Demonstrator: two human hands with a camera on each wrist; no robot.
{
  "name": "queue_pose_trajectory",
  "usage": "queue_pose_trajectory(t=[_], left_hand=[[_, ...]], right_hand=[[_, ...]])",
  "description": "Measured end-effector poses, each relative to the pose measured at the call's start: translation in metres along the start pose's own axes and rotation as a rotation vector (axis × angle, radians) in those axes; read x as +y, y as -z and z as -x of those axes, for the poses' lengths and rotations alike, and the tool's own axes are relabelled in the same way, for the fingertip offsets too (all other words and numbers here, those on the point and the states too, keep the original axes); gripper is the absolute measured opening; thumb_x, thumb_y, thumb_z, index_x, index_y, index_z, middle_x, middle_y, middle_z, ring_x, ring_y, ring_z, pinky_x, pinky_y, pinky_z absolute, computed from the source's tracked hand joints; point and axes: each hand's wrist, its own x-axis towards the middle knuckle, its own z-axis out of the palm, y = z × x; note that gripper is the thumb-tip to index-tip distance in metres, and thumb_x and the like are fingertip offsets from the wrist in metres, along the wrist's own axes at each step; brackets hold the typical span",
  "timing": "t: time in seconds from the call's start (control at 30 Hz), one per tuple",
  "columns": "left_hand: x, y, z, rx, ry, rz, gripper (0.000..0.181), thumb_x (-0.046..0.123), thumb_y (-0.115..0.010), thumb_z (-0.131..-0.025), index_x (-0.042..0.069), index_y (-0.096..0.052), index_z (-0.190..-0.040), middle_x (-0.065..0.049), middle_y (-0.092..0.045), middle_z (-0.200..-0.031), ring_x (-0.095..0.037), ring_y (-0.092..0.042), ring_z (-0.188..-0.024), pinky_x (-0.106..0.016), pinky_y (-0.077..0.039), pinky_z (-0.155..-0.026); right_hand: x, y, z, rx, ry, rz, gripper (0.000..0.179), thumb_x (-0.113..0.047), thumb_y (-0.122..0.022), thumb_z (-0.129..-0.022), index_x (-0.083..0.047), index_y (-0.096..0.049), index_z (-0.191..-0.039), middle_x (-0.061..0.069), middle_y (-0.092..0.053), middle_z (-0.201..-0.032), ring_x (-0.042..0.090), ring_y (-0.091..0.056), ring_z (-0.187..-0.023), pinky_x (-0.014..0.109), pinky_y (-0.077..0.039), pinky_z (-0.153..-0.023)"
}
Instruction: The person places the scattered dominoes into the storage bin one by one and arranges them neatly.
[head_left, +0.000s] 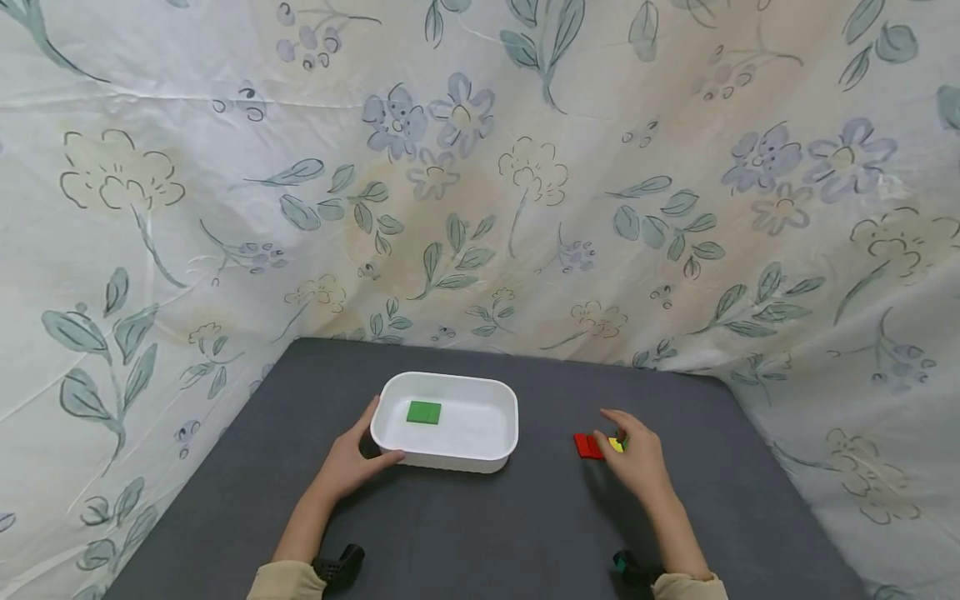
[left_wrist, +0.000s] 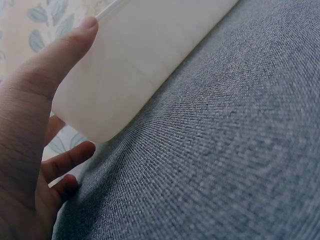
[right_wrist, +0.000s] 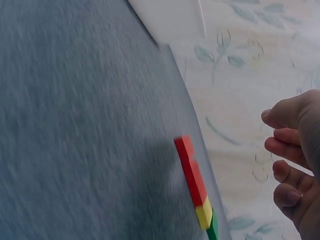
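Note:
My left hand (head_left: 351,462) holds the left end of a white plastic container (head_left: 457,461), with its thumb along the front side. In the left wrist view, the thumb lies against the container wall (left_wrist: 130,60) while other fingers extend round its end. Inside the container, toward the left, lie green flat blocks (head_left: 423,412) side by side. My right hand (head_left: 639,462) hovers above a row of small blocks, fingers bent and nothing gripped. That row has red blocks (right_wrist: 191,172), a yellow block (right_wrist: 204,214) and a green piece (right_wrist: 214,227), partly hidden by the hand in the head view.
A dark grey cloth-covered table (head_left: 480,533) lies under everything. Behind it and along its sides hangs a pale flowered curtain (head_left: 480,250). Both wrists wear black straps with a small device (head_left: 341,568).

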Motion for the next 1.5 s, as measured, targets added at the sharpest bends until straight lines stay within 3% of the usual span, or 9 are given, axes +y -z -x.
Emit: queue_pose_trajectory(t=[0.17,0.37,0.43,0.6,0.9,1.07,1.23,1.33,1.5], left_hand=[[0.001,0.000,0.000,-0.008,0.011,0.011,0.119,0.049,-0.091,-0.082,0.012,-0.021,-0.171,-0.014,-0.029,-0.173,-0.042,-0.030,-0.159,-0.070,-0.027,-0.122],[0.000,0.001,0.000,-0.005,0.005,-0.001,0.119,0.050,-0.090,-0.083,0.011,-0.021,-0.171,-0.015,-0.028,-0.173,-0.043,-0.029,-0.158,-0.070,-0.027,-0.122],[0.000,0.001,0.000,-0.006,0.003,-0.007,0.119,0.050,-0.090,-0.083,0.011,-0.020,-0.171,-0.015,-0.028,-0.174,-0.042,-0.029,-0.159,-0.070,-0.027,-0.122],[0.000,0.000,-0.001,-0.006,0.004,-0.015,0.119,0.051,-0.089,-0.083,0.011,-0.020,-0.171,-0.015,-0.028,-0.174,-0.042,-0.029,-0.159,-0.070,-0.027,-0.122],[0.001,0.000,-0.002,-0.018,0.019,-0.014,0.119,0.051,-0.089,-0.083,0.012,-0.019,-0.171,-0.015,-0.027,-0.174,-0.042,-0.027,-0.159,-0.069,-0.026,-0.123],[0.002,0.001,-0.002,-0.023,0.025,-0.014,0.119,0.051,-0.089,-0.083,0.012,-0.019,-0.171,-0.015,-0.027,-0.174,-0.041,-0.027,-0.159,-0.069,-0.026,-0.123],[0.002,0.001,-0.001,-0.015,0.018,-0.013,0.119,0.051,-0.089,-0.083,0.011,-0.019,-0.171,-0.015,-0.028,-0.174,-0.041,-0.028,-0.159,-0.069,-0.027,-0.123],[0.001,0.001,-0.001,-0.014,0.017,-0.014,0.119,0.052,-0.089,-0.083,0.012,-0.020,-0.171,-0.015,-0.028,-0.174,-0.041,-0.029,-0.159,-0.068,-0.027,-0.123],[0.002,0.002,0.000,-0.013,0.018,-0.012,0.119,0.051,-0.089,-0.083,0.012,-0.019,-0.171,-0.015,-0.029,-0.173,-0.042,-0.028,-0.159,-0.069,-0.027,-0.123]], right_hand=[[0.018,0.007,0.003,0.017,-0.025,-0.004,0.040,-0.007,-0.079,-0.094,-0.002,-0.071,-0.133,0.014,-0.067,-0.095,0.008,-0.036,-0.056,0.026,-0.032,-0.051],[0.039,0.011,0.009,0.020,-0.073,-0.010,0.044,-0.003,-0.074,-0.092,-0.001,-0.070,-0.136,0.020,-0.070,-0.113,0.005,-0.032,-0.055,0.026,-0.031,-0.049],[0.046,0.013,0.011,0.012,-0.099,-0.012,0.046,-0.002,-0.072,-0.092,-0.001,-0.069,-0.137,0.020,-0.069,-0.110,0.006,-0.034,-0.056,0.026,-0.032,-0.051],[0.058,0.016,0.016,-0.022,-0.167,-0.006,0.052,-0.004,-0.071,-0.090,-0.001,-0.065,-0.141,0.015,-0.063,-0.095,0.012,-0.039,-0.061,0.028,-0.034,-0.054],[0.071,0.014,0.020,-0.145,-0.264,0.060,0.059,-0.010,-0.073,-0.091,0.000,-0.058,-0.147,0.010,-0.055,-0.087,0.021,-0.043,-0.072,0.036,-0.034,-0.063],[0.076,0.012,0.019,-0.191,-0.239,0.061,0.059,-0.007,-0.072,-0.091,-0.001,-0.058,-0.148,0.010,-0.056,-0.089,0.021,-0.044,-0.074,0.036,-0.035,-0.065],[0.082,0.011,0.017,-0.233,-0.176,0.038,0.061,-0.004,-0.071,-0.090,-0.001,-0.058,-0.149,0.020,-0.067,-0.114,0.020,-0.046,-0.074,0.036,-0.037,-0.064],[0.085,0.011,0.015,-0.263,-0.155,0.034,0.062,-0.005,-0.071,-0.091,-0.001,-0.057,-0.151,0.025,-0.066,-0.128,0.019,-0.045,-0.071,0.035,-0.036,-0.063],[0.087,0.012,0.013,-0.287,-0.135,0.040,0.060,-0.007,-0.070,-0.092,-0.001,-0.057,-0.151,0.021,-0.068,-0.119,0.017,-0.041,-0.066,0.033,-0.032,-0.060]])
